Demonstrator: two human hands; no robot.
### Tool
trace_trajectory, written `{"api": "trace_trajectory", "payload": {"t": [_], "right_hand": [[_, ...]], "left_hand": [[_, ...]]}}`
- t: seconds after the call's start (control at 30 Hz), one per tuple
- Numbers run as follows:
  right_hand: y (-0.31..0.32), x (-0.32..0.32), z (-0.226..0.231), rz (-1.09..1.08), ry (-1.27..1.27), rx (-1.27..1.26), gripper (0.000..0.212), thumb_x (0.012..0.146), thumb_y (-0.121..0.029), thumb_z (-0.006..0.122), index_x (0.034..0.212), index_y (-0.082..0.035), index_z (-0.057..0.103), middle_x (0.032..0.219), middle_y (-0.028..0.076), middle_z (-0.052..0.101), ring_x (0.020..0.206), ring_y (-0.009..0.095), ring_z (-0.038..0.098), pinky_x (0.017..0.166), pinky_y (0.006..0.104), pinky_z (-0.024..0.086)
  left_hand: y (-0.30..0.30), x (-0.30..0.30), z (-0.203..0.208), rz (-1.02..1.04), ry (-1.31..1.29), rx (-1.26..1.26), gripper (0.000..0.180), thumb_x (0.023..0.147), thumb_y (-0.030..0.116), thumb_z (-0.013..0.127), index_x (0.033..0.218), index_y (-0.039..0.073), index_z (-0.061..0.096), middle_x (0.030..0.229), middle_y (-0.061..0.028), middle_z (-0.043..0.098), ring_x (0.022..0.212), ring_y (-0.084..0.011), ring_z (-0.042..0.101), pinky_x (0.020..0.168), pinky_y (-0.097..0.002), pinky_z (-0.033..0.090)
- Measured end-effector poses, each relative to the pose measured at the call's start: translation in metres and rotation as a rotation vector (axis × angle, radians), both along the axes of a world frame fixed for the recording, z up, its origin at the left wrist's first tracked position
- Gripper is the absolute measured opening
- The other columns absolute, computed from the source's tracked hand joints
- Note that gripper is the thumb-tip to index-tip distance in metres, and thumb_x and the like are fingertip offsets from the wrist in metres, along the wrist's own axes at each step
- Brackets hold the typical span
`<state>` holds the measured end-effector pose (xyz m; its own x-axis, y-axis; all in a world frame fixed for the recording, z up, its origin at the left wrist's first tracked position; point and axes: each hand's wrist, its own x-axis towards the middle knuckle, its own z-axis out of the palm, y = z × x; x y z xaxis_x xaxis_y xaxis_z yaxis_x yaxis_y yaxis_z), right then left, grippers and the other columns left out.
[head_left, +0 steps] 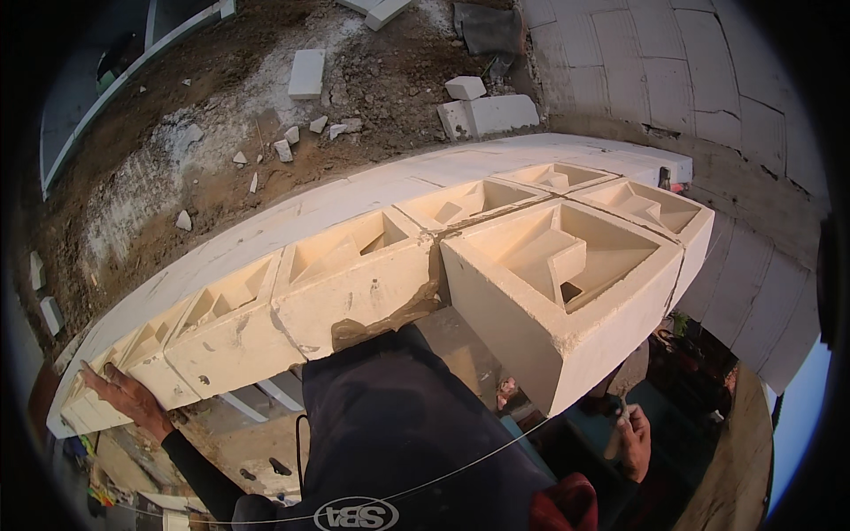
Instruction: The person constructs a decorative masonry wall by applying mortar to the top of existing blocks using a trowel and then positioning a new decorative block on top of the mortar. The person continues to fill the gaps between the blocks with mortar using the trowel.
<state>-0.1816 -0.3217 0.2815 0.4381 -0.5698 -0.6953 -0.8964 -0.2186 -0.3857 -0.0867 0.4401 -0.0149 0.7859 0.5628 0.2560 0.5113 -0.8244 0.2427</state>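
My left hand (128, 396) rests with fingers spread on the end of a row of cream hollow blocks (359, 288) at the far left. My right hand (634, 442), lower right, is closed around the handle of a trowel (630, 373); its greyish blade points up beside the block's side and is partly in shadow. Between my hands, nearer the right, a large cream hollow block (611, 327) juts toward me from the row. Its open face shows slanted inner fins. Grey mortar (385, 326) is smeared in the joint and below the neighbouring block.
A thin string (425, 485) crosses in front of my dark shirt. Behind the blocks runs a long pale wall top (336, 190). Beyond lies soil with broken chunks and a white block (306, 74). A pale block wall (655, 66) stands at the right.
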Motion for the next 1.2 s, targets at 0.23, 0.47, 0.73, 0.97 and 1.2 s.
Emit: {"api": "trace_trajectory", "payload": {"t": [0.23,0.47,0.73,0.97,1.2], "right_hand": [[0.074,-0.051,-0.145,0.109,-0.068,0.24,0.017,0.1,-0.009,0.069,0.1,-0.007,0.052,0.083,0.0,0.054,0.07,0.009,0.055,0.067,0.0246,0.048],[0.146,-0.039,-0.233,0.979,-0.471,-0.035,0.014,0.086,-0.009,0.062,0.091,0.004,0.058,0.078,0.019,0.057,0.07,0.04,0.059,0.064,0.0486,0.046],[0.331,0.015,-0.319,1.085,-1.012,-0.166,0.036,0.089,-0.008,0.075,0.121,-0.001,0.06,0.096,0.014,0.06,0.079,0.032,0.066,0.067,0.043,0.055],[0.295,-0.036,-0.35,1.071,-0.874,-0.305,0.04,0.087,-0.007,0.077,0.124,-0.004,0.062,0.094,0.011,0.061,0.076,0.032,0.067,0.064,0.0435,0.054],[0.113,-0.101,-0.224,0.751,-0.737,-0.541,0.032,0.091,-0.006,0.066,0.122,0.003,0.062,0.09,0.019,0.063,0.072,0.034,0.062,0.064,0.037,0.051]], "left_hand": [[-0.019,0.007,-0.001,-0.016,0.002,-0.027,0.08,0.108,0.066,0.031,0.165,0.009,0.03,0.169,-0.0277,0.025,0.159,-0.0457,0.018,0.127,-0.0635,0.007],[-0.005,0.003,-0.006,-0.031,-0.035,0.014,0.077,0.108,0.065,0.03,0.166,0.014,0.028,0.169,-0.0286,0.022,0.159,-0.0455,0.017,0.126,-0.0662,0.002],[0.035,0.0,-0.034,-0.102,-0.043,0.161,0.079,0.108,0.066,0.032,0.164,0.011,0.032,0.166,-0.0346,0.024,0.157,-0.0535,0.015,0.122,-0.0721,0.002],[0.033,0.01,-0.04,-0.113,-0.054,0.16,0.08,0.107,0.067,0.034,0.163,0.009,0.034,0.165,-0.0365,0.026,0.156,-0.0545,0.017,0.122,-0.0726,0.004],[0.047,-0.005,-0.041,-0.056,0.008,0.152,0.077,0.108,0.068,0.03,0.167,0.019,0.029,0.17,-0.0263,0.023,0.159,-0.048,0.014,0.123,-0.0721,0.003]]}}
